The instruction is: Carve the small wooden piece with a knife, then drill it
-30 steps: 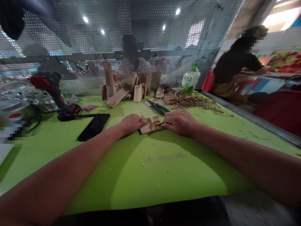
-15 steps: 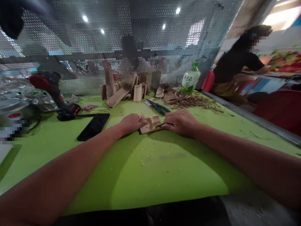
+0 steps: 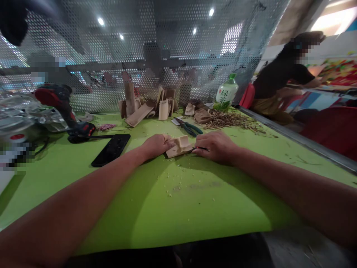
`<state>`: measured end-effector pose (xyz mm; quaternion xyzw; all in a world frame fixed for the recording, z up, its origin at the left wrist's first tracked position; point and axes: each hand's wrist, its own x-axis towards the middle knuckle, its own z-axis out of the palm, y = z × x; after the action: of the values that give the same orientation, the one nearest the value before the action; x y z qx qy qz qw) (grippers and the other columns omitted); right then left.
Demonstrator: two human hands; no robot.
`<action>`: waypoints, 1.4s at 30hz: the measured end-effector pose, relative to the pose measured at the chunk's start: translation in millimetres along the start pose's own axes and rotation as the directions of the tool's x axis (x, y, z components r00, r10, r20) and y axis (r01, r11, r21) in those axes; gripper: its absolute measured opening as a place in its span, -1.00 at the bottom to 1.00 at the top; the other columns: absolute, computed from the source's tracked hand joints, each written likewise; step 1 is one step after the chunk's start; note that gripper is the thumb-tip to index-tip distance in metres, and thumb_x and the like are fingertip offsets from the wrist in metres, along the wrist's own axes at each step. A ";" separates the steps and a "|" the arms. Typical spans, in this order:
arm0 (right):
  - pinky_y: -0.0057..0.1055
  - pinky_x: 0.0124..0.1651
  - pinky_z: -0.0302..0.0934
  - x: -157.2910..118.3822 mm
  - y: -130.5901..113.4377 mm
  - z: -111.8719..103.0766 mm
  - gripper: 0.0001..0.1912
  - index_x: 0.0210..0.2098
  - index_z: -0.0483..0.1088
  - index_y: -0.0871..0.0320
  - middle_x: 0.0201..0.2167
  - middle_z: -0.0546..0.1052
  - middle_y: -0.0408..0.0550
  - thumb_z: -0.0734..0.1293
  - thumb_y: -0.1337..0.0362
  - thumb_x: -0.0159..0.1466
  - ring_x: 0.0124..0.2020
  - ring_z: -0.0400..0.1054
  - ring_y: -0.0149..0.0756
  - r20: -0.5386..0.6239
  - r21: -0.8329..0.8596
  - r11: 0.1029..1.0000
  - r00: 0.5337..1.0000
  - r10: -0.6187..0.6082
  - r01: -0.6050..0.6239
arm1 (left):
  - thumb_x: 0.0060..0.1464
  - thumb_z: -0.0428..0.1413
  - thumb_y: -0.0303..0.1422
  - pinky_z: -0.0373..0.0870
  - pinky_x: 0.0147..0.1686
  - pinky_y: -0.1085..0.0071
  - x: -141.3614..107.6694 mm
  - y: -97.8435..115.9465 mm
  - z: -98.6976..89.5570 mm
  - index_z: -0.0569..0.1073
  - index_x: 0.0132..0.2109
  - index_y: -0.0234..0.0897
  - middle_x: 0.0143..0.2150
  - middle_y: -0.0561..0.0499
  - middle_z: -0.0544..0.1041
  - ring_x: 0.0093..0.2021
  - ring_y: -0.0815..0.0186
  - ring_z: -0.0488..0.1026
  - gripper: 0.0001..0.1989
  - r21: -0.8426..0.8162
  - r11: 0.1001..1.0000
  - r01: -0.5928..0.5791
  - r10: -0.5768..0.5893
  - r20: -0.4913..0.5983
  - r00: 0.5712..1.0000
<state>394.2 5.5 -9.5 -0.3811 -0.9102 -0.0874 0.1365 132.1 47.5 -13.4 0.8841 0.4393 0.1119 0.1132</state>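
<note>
Near the middle of the green table [image 3: 167, 212] lies a pale wood piece [image 3: 178, 148] with a raised block on it. My left hand [image 3: 156, 146] grips its left end, thumb pressed on top. Closed round a thin, dark carving knife [image 3: 201, 149] with a touch of red is my right hand [image 3: 216, 146]. The knife's tip points left at the wood's right edge; whether it touches is too small to tell. Small pale wood chips [image 3: 178, 180] are scattered in front of the piece.
Behind my hands lie pliers [image 3: 191, 128]. A black phone [image 3: 111, 149] and a cordless drill [image 3: 63, 108] are on the left. Wood offcuts [image 3: 141, 113], brown shavings [image 3: 231, 121] and a green tea bottle [image 3: 226, 93] line the back. A person [image 3: 287, 70] sits at right.
My right hand and the knife have shifted slightly right, drawing the tip back from the raised block toward the wood's right edge. The left hand keeps its hold.
</note>
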 end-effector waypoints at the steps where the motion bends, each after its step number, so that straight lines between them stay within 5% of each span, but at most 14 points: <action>1: -0.35 -0.39 -0.19 0.6 0.6 0.4 -0.57 -0.40 0.48 0.13 -0.41 0.48 -0.07 0.17 -0.01 0.38 -0.44 0.21 -0.35 -0.006 -0.008 1.000 1.000 0.021 -0.021 | 0.20 -0.06 -0.09 0.26 -0.34 0.37 0.3 -0.3 0.0 0.52 -0.18 -0.34 -0.31 -0.12 0.55 -0.33 0.21 0.43 -0.57 -0.005 1.000 0.008 -0.008 -0.001 1.000; 6: -0.35 -0.42 -0.23 7.9 -1.8 4.1 -0.60 -0.39 0.47 0.12 -0.37 0.50 -0.07 0.18 0.02 0.37 -0.43 0.23 -0.34 -0.011 -0.096 0.980 0.984 0.176 -0.176 | 0.19 -0.05 -0.07 0.28 -0.32 0.36 1.8 -2.1 1.3 0.53 -0.14 -0.34 -0.27 -0.14 0.57 -0.29 0.19 0.45 -0.56 -0.009 1.000 0.009 -0.009 0.005 1.000; 14: -0.37 -0.40 -0.18 3.3 -2.0 -2.8 -0.59 -0.39 0.47 0.13 -0.40 0.48 -0.09 0.18 0.00 0.37 -0.42 0.24 -0.35 0.053 -0.044 0.996 0.996 0.076 -0.074 | 0.18 -0.06 -0.05 0.28 -0.32 0.36 1.3 -3.0 0.8 0.52 -0.12 -0.33 -0.26 -0.13 0.57 -0.29 0.18 0.45 -0.54 0.008 1.000 -0.010 0.010 0.014 1.000; 21: -0.34 -0.41 -0.21 12.3 0.3 7.8 -0.61 -0.34 0.50 0.10 -0.34 0.51 -0.06 0.17 0.02 0.36 -0.39 0.28 -0.29 -0.045 -0.126 0.956 0.964 0.261 -0.265 | 0.19 -0.07 -0.05 0.23 -0.35 0.37 0.5 0.0 -1.1 0.51 -0.20 -0.31 -0.36 -0.09 0.53 -0.35 0.22 0.42 -0.56 0.018 1.000 -0.012 0.011 0.026 1.000; 30: -0.35 -0.39 -0.15 5.7 1.5 1.3 -0.60 -0.39 0.48 0.11 -0.38 0.49 -0.11 0.17 0.03 0.38 -0.42 0.25 -0.35 0.020 -0.070 0.996 0.998 0.053 -0.051 | 0.20 -0.07 -0.04 0.24 -0.34 0.36 2.2 -3.8 0.9 0.51 -0.14 -0.33 -0.27 -0.14 0.57 -0.30 0.19 0.45 -0.54 0.022 1.000 -0.011 0.011 0.028 1.000; 36: -0.34 -0.42 -0.17 12.8 3.4 9.7 -0.59 -0.39 0.48 0.11 -0.39 0.49 -0.08 0.17 0.01 0.36 -0.42 0.26 -0.32 -0.100 -0.113 0.966 0.970 0.222 -0.233 | 0.20 -0.07 -0.02 0.24 -0.35 0.35 1.6 -2.9 -0.3 0.51 -0.14 -0.32 -0.27 -0.15 0.57 -0.30 0.18 0.45 -0.53 0.024 1.000 -0.014 0.014 0.031 0.999; 42: -0.35 -0.41 -0.17 7.9 1.0 3.8 -0.60 -0.41 0.47 0.13 -0.40 0.49 -0.08 0.17 0.04 0.38 -0.44 0.24 -0.35 0.010 -0.087 0.993 0.997 0.078 -0.077 | 0.20 -0.08 -0.04 0.24 -0.36 0.35 0.5 -1.2 -1.5 0.52 -0.14 -0.33 -0.28 -0.14 0.57 -0.30 0.18 0.45 -0.54 0.012 1.000 -0.012 0.012 0.031 0.999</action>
<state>388.9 12.4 -10.5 -0.4223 -0.8910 -0.1190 0.1171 131.1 48.8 -12.3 0.8890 0.4329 0.0963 0.1136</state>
